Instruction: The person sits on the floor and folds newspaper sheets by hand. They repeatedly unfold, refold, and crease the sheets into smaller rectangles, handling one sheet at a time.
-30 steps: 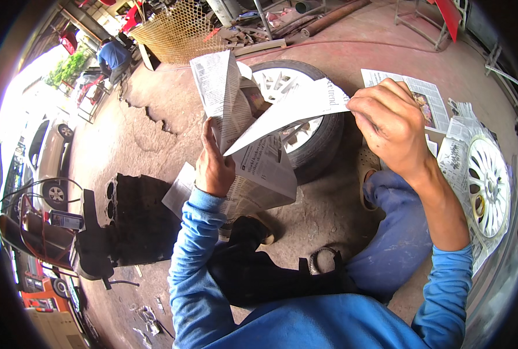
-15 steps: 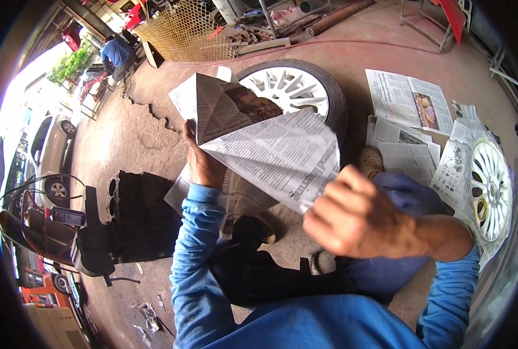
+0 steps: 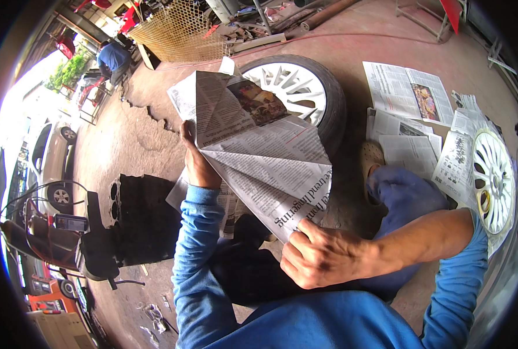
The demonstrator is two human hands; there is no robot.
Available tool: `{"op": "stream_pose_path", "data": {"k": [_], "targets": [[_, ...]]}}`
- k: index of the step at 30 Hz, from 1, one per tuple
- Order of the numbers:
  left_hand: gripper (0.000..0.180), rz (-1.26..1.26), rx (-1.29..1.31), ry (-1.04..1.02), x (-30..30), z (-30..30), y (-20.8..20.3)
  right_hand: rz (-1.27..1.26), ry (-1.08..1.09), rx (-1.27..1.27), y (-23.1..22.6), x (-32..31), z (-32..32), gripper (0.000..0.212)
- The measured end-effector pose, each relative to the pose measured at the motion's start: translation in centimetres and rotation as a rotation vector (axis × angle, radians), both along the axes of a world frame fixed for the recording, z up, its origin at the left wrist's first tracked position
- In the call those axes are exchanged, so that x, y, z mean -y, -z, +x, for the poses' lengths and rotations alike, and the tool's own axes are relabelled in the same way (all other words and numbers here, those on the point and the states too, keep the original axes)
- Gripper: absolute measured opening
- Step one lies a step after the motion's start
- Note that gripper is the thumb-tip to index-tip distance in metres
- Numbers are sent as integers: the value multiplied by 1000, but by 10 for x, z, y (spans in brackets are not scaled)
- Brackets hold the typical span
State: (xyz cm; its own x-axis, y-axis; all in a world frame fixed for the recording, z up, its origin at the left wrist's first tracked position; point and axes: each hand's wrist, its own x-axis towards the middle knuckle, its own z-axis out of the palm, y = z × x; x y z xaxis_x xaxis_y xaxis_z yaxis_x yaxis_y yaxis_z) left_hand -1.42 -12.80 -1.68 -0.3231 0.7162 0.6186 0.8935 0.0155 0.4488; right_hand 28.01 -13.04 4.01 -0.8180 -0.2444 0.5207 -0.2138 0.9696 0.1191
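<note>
A creased sheet of newspaper [image 3: 259, 145] spreads like a fan between my hands, with folds running out from near its left edge. My left hand [image 3: 199, 160] grips that edge, thumb in front and the other fingers mostly hidden behind the paper. At the lower corner, my right hand [image 3: 323, 256] pinches the newspaper with its fingers curled in. Behind the sheet lies a tire [image 3: 333, 110] on a wheel with white spokes [image 3: 299, 87], partly covered by the paper. More newspaper shows under my left forearm.
To the right, a white wheel rim [image 3: 494, 180] lies on newspaper, near other loose newspaper sheets [image 3: 407, 151]. A black box-like object [image 3: 145, 218] stands on the left. Farther off are a parked car [image 3: 58, 163], wire mesh [image 3: 177, 32] and a crouching person [image 3: 115, 58].
My right hand has moved down and left, drawing the newspaper's lower corner with it, so the sheet's right part has swung downward. My left hand keeps its hold.
</note>
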Motion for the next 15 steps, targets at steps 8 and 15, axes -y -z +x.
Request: {"op": "stream_pose_path", "data": {"k": [8,15], "targets": [[49,12,-126,49,0,-3,1,30,-15,-9,13,5,-4,11],[75,-32,-4,61,5,0,-11,-95,52,-13,-7,-13,-8,12]]}}
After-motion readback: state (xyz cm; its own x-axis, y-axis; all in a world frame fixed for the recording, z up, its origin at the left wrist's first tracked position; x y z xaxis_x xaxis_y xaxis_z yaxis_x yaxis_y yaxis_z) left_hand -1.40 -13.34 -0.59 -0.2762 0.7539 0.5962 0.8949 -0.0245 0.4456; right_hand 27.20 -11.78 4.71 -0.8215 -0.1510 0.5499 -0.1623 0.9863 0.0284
